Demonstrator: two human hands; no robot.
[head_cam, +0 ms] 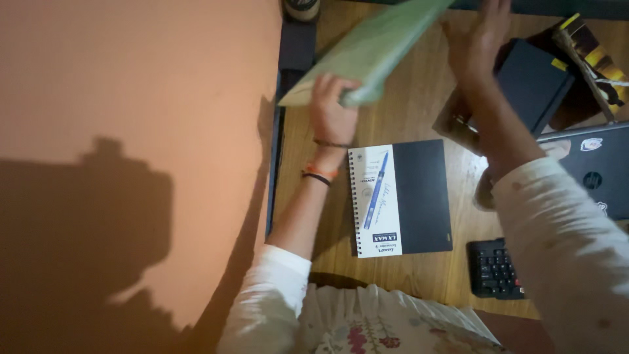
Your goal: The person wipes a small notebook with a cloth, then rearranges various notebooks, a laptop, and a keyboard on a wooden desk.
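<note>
Overhead, a pale green book (367,49) was raised aslant above the wooden desk (413,105).

Its cover looked matte and slightly mottled, the slab flat and rectangular, its near corner soft and rounded where the left hand (331,108) clenched round it from below. The right hand (475,42) stood spread beside the book's far end; whether it gripped anything could not be told. Under them lay a spiral-bound notebook (401,196), half smooth black, half white with a blue pen pictured on it. A dark hardcover (534,82), a black laptop (599,174) and a keyed calculator (493,269) sat to the right.
</note>
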